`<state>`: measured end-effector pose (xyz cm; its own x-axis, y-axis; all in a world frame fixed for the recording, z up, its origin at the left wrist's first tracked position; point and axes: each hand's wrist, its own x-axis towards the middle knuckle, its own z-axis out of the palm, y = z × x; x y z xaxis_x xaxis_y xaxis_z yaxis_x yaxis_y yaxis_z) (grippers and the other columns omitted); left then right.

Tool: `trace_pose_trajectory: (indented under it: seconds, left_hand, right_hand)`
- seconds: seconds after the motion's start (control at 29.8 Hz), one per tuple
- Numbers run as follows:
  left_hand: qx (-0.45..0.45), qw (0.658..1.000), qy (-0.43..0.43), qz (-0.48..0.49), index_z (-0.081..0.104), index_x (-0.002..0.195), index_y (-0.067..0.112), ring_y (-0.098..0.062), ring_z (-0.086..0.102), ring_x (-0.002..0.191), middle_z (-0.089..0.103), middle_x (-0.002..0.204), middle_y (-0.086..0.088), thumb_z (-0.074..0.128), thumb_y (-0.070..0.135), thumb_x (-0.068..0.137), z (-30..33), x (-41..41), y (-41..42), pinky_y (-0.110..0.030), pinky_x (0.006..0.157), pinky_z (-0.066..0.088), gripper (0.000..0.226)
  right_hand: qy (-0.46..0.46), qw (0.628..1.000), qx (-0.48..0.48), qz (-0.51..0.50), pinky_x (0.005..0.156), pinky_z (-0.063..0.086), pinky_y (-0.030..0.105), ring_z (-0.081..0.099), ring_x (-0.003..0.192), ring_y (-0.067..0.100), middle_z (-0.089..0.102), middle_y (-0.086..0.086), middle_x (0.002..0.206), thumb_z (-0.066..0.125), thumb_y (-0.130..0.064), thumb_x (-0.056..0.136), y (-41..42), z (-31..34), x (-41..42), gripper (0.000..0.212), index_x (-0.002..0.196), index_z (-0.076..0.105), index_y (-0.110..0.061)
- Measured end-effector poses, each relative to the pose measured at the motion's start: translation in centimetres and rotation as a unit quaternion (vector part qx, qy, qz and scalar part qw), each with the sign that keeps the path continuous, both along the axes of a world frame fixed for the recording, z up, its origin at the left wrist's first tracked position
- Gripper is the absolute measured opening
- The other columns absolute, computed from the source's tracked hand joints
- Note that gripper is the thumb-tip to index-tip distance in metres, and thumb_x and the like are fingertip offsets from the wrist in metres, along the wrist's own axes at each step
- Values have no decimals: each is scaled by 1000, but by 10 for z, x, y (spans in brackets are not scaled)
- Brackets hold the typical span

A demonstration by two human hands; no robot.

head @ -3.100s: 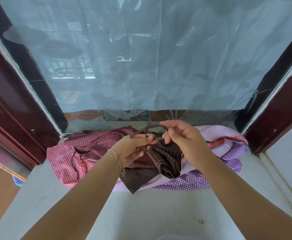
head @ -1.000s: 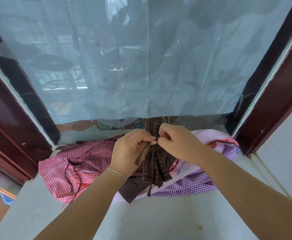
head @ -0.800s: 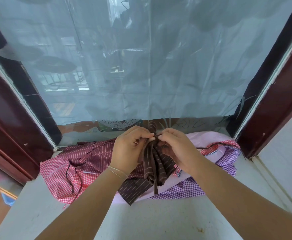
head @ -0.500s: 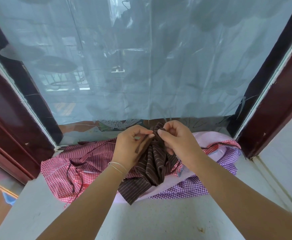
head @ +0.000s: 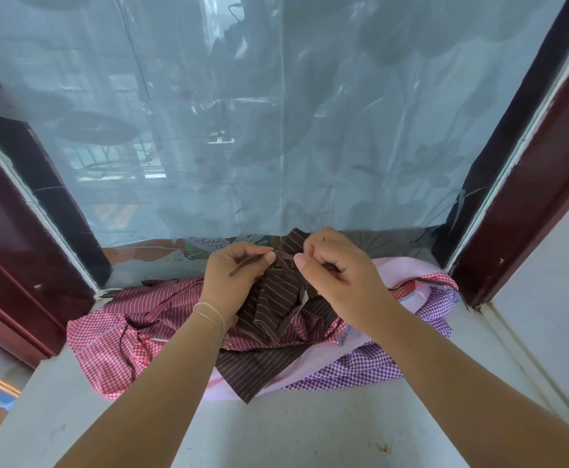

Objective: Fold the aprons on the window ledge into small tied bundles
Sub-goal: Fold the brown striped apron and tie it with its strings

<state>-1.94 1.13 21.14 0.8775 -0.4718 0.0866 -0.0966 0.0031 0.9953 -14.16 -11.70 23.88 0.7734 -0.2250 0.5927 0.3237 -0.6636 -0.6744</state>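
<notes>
Left hand: my left hand (head: 232, 278) pinches a thin brown strap (head: 246, 264) between thumb and finger.
Right hand: my right hand (head: 337, 268) has curled fingers that pinch the top of the brown striped apron (head: 276, 298).
Brown apron: I hold it bunched up above the pile, near the window.
Pile: a red checked apron (head: 104, 352), a purple checked apron (head: 361, 366) and a pink cloth (head: 398, 271) lie in a heap on the ledge (head: 276, 434).
Containers: I see no box or basket.

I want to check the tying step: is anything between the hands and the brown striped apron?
Nothing visible is. The left hand pinches its strap, and the right hand grips the brown striped apron directly.
</notes>
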Motion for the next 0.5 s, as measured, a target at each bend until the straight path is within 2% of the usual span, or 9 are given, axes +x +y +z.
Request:
trace_pose_trajectory:
  seconds: [0.07, 0.1, 0.17, 0.23, 0.34, 0.44, 0.5]
  left_hand:
    - [-38, 993, 115, 8, 72, 89, 6, -25, 69, 85, 74, 88, -10, 70, 4, 82, 4, 3, 3, -33, 78, 57, 8]
    - [-51, 987, 153, 20, 72, 89, 5, -28, 69, 87, 74, 89, -12, 70, 4, 81, 5, 5, 5, -36, 80, 56, 8]
    - [-51, 985, 162, 45, 73, 82, 10, -30, 69, 87, 74, 86, -10, 71, 5, 81, 7, 10, 8, -39, 83, 55, 5]
    - [-49, 987, 146, 46, 72, 77, 12, -26, 70, 81, 74, 79, -7, 71, 4, 81, 9, 9, 9, -37, 78, 55, 10]
    - [-65, 989, 126, 40, 69, 80, 10, -21, 69, 76, 73, 75, -2, 69, 3, 82, 8, 3, 9, -30, 70, 55, 7]
    - [-99, 994, 30, -28, 66, 79, 6, -15, 70, 73, 75, 79, 0, 62, -2, 84, 14, -7, 12, -24, 62, 55, 10]
    - [-89, 990, -59, -92, 66, 79, 4, -13, 70, 76, 75, 83, -1, 62, 0, 83, 20, -16, 11, -21, 62, 53, 7]
  right_hand:
    - [35, 992, 111, 42, 60, 54, 29, 64, 72, 13, 65, -2, 84, 53, -20, 94, -1, -2, -3, 28, 75, 64, -4]
    - [38, 983, 170, 48, 59, 55, 28, 67, 72, 16, 68, 1, 80, 52, -15, 96, -4, -4, -6, 26, 77, 67, -8]
    - [13, 961, 277, 16, 58, 54, 27, 65, 62, 20, 66, 4, 64, 49, -6, 97, -9, -9, -10, 38, 65, 65, -17]
    - [-15, 933, 357, -24, 54, 50, 26, 59, 53, 19, 57, 1, 55, 48, -6, 98, -12, -16, -7, 47, 54, 57, -21]
    - [1, 904, 424, -58, 50, 49, 25, 54, 50, 17, 50, -1, 52, 51, -13, 98, -17, -24, 0, 40, 58, 48, -13]
    - [44, 862, 499, -73, 47, 49, 22, 52, 46, 14, 48, -2, 51, 54, -17, 97, -26, -29, 8, 35, 64, 44, -11]
    - [75, 813, 573, -64, 42, 47, 20, 49, 42, 12, 45, -2, 50, 55, -18, 97, -31, -33, 14, 28, 71, 45, -11]
